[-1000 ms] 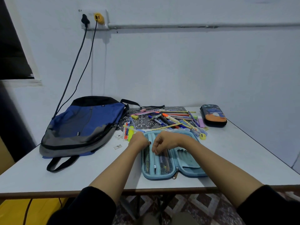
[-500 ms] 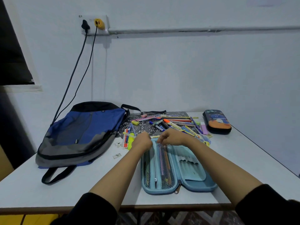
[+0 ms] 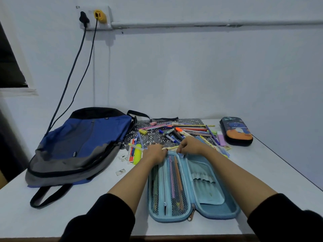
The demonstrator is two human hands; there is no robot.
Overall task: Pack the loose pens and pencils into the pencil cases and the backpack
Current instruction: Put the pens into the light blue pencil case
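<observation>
- Currently, the right hand (image 3: 191, 145) is curling its fingers (image 3: 180, 149) down onto the far rim of the light blue pencil case (image 3: 216, 212), apparently pinching the fabric edge near the centre fold.
- The left hand (image 3: 154, 153) is resting knuckles-up on the case's far left corner, fingers bent under and hidden; I cannot tell what they are gripping.
- A yellow pencil (image 3: 170, 147) is showing in the gap between the two hands; whether either hand is holding it is unclear.
- The case is lying unzipped and spread flat near the table's (image 3: 52, 215) front edge.
- Its left half is carrying a mesh pocket (image 3: 167, 203), with a pink pen (image 3: 172, 179) and an orange pencil (image 3: 179, 180) lying lengthwise inside.
- Its right half is showing a row of elastic loops (image 3: 202, 177).
- Just beyond the hands, the loose pens and pencils (image 3: 185, 132) are lying scattered across a black patterned mat (image 3: 155, 137).
- A yellow highlighter (image 3: 138, 153) is lying just left of the left hand.
- The blue and grey backpack (image 3: 78, 145) is lying flat to the left.
- A dark printed pencil case (image 3: 236, 131) is sitting zipped shut at the far right.
</observation>
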